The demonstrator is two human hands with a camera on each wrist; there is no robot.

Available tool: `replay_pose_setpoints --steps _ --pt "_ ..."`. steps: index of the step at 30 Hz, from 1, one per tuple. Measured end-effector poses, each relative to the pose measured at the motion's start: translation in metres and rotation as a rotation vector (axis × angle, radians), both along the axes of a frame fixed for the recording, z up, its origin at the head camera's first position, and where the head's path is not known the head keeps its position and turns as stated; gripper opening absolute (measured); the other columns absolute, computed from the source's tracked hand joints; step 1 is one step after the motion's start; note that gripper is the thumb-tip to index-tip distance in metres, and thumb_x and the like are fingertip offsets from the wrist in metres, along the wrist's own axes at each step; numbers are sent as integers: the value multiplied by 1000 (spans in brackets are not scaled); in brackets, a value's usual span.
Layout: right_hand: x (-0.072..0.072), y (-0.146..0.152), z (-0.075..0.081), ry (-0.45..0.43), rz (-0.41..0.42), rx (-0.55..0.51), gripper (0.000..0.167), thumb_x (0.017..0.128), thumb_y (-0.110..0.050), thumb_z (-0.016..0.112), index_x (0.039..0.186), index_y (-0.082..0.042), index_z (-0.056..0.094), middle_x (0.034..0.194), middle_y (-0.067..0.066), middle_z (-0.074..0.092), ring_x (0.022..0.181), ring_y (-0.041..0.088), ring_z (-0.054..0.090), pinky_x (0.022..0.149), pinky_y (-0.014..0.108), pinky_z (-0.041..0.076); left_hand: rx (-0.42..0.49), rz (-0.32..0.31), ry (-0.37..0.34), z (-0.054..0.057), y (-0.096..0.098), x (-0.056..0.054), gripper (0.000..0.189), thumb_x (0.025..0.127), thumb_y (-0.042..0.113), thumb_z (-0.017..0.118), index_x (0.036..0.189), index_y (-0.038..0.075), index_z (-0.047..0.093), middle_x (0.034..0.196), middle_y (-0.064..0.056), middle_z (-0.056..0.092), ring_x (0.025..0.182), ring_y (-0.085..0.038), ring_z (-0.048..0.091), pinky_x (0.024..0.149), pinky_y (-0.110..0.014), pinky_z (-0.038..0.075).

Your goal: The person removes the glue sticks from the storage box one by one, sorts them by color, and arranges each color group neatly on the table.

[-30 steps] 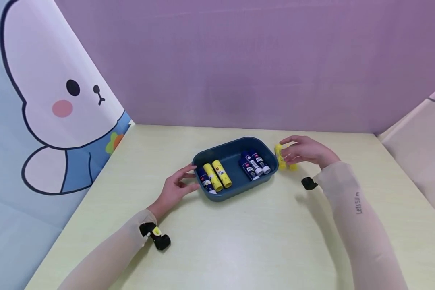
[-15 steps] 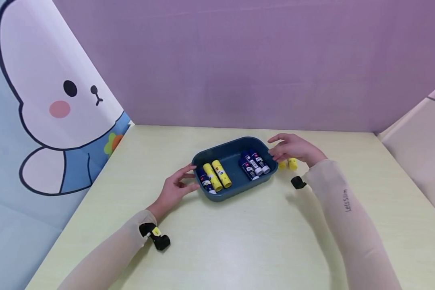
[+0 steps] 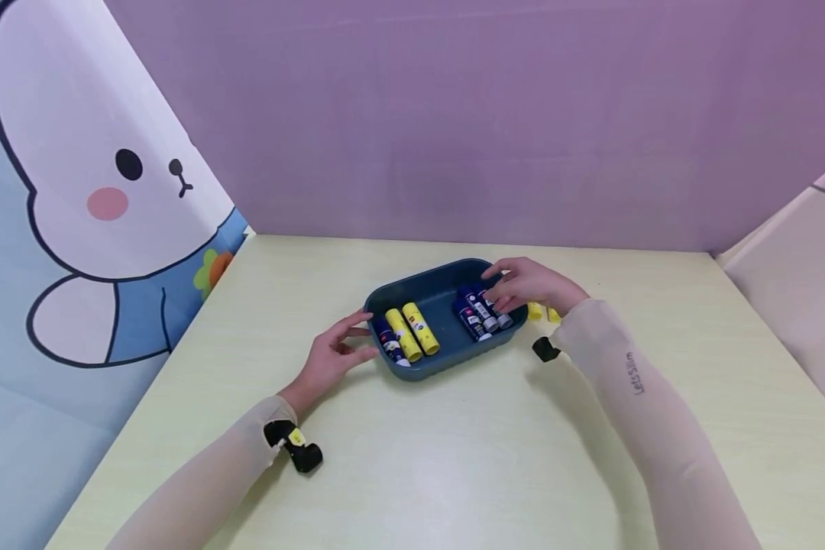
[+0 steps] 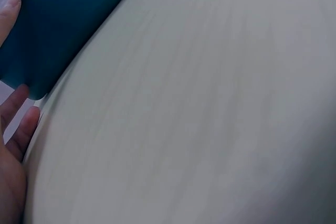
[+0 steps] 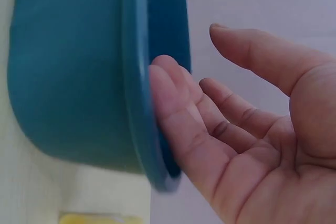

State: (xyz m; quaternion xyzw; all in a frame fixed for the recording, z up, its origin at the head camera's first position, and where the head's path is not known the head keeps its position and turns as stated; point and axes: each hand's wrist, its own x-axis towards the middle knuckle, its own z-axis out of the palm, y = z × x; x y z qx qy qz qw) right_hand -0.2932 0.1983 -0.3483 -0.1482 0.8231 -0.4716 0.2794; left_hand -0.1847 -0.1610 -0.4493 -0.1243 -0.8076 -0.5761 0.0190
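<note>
A dark blue plastic bin [image 3: 447,354] sits on the table, tilted slightly in the head view. Inside its left end lie two yellow glue sticks [image 3: 412,332] beside a dark blue glue stick [image 3: 389,342]. At the right end are several dark blue glue sticks [image 3: 477,312], partly hidden by my right hand [image 3: 529,281]. That hand reaches over the right rim, its fingers loosely bent and no object visible in its grasp. My left hand [image 3: 330,355] rests against the bin's left end with relaxed fingertips; the left wrist view shows those fingers [image 4: 20,124] by the bin's corner.
Yellow pieces [image 3: 536,311] lie on the table just right of the bin, mostly covered by my right hand and wrist. A purple cloth backdrop [image 3: 454,130] rises behind the table [image 3: 412,458]. A cartoon-printed cloth [image 3: 76,191] hangs at the left.
My right hand has moved left, from above the yellow pieces beside the bin to over the blue glue sticks inside it. My left hand and the bin have stayed put.
</note>
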Motion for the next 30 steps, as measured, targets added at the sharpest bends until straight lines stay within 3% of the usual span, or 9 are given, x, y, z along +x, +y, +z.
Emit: replay_pose_setpoints --steps 5,11,17,30 --pt "0 -15 2 -12 19 20 54 94 -9 67 140 8 44 114 27 64 89 30 67 85 43 55 21 -9 12 -2 0 -3 57 88 9 77 141 11 55 151 -7 46 119 -32 59 76 -26 47" --pt "-3 -30 -2 -60 39 16 55 93 -10 68 139 8 44 111 25 66 88 29 68 84 42 56 25 -9 19 4 3 0 57 88 7 76 141 9 55 151 -9 45 119 -33 58 75 -25 47" --pt "-3 -43 -8 -117 50 22 53 93 -6 67 138 9 44 105 25 67 80 23 69 79 40 57 34 -11 21 2 3 -2 56 88 10 77 140 11 57 151 -7 46 118 -31 59 75 -25 48" --pt "4 -68 -7 -232 80 31 53 94 -7 67 140 5 43 106 24 65 85 27 69 81 40 57 26 1 23 0 5 -5 58 87 -2 74 141 1 52 152 -16 44 119 -41 57 74 -23 47"
